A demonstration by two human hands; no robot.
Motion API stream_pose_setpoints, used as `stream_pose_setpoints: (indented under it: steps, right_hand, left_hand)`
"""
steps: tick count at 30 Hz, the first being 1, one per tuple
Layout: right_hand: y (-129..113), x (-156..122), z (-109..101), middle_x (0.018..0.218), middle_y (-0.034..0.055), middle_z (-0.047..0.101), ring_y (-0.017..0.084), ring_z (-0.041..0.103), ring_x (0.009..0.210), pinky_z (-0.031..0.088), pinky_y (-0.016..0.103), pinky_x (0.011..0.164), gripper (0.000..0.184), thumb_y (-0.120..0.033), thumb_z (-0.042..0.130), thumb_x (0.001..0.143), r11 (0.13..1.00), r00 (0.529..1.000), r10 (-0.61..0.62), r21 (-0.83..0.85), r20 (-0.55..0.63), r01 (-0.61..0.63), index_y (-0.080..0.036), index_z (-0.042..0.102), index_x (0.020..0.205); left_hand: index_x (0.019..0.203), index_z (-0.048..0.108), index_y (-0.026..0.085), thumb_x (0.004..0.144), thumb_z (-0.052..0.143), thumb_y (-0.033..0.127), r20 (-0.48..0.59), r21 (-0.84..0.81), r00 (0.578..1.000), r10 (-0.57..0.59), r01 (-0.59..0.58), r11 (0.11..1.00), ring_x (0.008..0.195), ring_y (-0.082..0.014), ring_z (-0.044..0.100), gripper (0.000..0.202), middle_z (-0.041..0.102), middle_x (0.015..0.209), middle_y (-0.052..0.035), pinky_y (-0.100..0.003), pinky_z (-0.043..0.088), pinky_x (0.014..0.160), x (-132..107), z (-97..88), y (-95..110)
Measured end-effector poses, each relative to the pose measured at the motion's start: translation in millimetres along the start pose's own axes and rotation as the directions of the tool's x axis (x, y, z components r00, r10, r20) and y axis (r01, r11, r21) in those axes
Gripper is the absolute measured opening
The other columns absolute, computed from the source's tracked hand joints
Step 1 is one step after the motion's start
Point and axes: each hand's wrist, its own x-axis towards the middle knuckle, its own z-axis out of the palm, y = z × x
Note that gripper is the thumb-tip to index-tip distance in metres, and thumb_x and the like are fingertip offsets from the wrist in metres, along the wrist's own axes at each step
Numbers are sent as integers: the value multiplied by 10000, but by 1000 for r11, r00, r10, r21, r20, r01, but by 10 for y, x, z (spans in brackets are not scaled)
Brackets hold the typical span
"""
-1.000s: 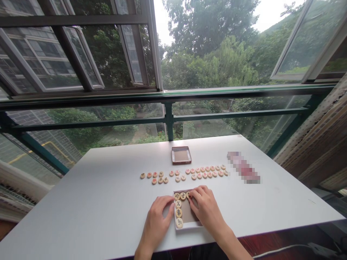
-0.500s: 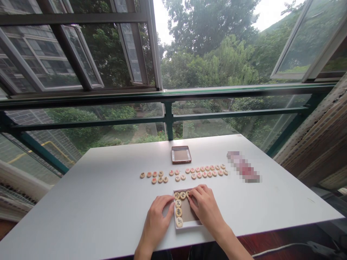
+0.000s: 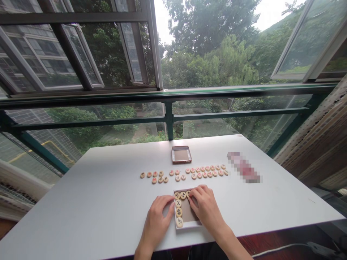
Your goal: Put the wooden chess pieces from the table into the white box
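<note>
A shallow white-rimmed box (image 3: 189, 226) lies at the near table edge with several round wooden chess pieces (image 3: 178, 212) lined along its left and far sides. My left hand (image 3: 157, 220) rests curled against the box's left wall. My right hand (image 3: 204, 207) lies over the box's right half, fingertips pressed on a piece at the far side; whether it grips that piece is hidden. A long row of loose chess pieces (image 3: 200, 172) with red and black marks lies across the table beyond the box.
A second small box (image 3: 181, 155) sits farther back at the middle. A blurred pinkish strip (image 3: 244, 168) lies at the right. The white table (image 3: 108, 202) stands against a green railing and open windows; a perforated panel leans at the right.
</note>
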Motion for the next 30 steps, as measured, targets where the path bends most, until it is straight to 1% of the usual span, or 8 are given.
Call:
stream_pose_setpoints:
  steps: [5,9,14,17,20,23,27,30]
  right_hand:
    - [0,-3,0,900,43,658,248,555,931,421,392,819,126,-103,615,895,1000,1000,2,-1,-4,-2,-221,597,857]
    - [-14,-7,-19,912,39,656,247,557,942,425,397,827,122,-101,620,888,1000,1000,16,25,-3,-16,-221,607,866]
    - [-30,-17,-97,962,45,659,251,576,977,453,407,859,83,-160,596,922,987,999,46,157,-14,-43,-235,628,905]
    - [24,-17,-176,983,49,667,252,584,995,469,412,879,87,-202,565,951,973,997,70,225,-34,-61,-245,636,925]
    - [151,-19,-261,1000,55,674,257,589,1010,490,416,882,102,-230,543,966,967,994,97,240,-46,-83,-250,642,951]
    - [339,-37,-327,1020,66,681,269,592,1036,514,415,867,113,-262,539,968,970,991,121,221,-60,-105,-254,651,975]
    - [665,-88,-390,1063,73,684,286,591,1076,531,421,849,142,-322,529,972,973,980,176,167,-95,-159,-260,655,994]
    - [951,-123,-452,1089,81,685,298,589,1098,521,448,887,171,-351,524,967,977,964,206,90,-165,-194,-253,655,1017]
  left_hand:
    - [1086,658,276,971,526,286,-2,-2,1000,8,-8,1000,1041,-220,644,175,695,1088,-36,-383,548,920,-4,3,-7]
    - [1091,648,283,977,523,296,10,-15,1000,-10,10,1000,1050,-212,634,170,686,1099,-27,-383,535,936,-2,9,-15]
    - [1097,639,294,981,524,309,24,-25,999,-25,26,999,1058,-205,623,164,679,1100,-17,-383,518,953,1,15,-26]
    - [1093,642,293,981,523,316,30,-26,999,-29,30,999,1061,-211,620,164,679,1101,-20,-388,517,953,-4,11,-22]
    - [1093,642,286,983,516,321,33,-28,999,-33,34,999,1066,-218,619,171,678,1106,-30,-392,519,951,-10,5,-11]
    - [1100,641,283,986,512,323,34,-31,999,-37,38,999,1072,-215,619,177,677,1115,-32,-386,521,953,-9,2,-7]
    - [1107,642,287,985,511,329,38,-25,999,-37,38,999,1078,-217,619,183,677,1122,-32,-389,522,957,-5,8,-20]
    - [1114,640,285,987,506,339,41,-21,999,-35,36,999,1084,-223,617,192,675,1126,-39,-399,519,963,-7,11,-39]
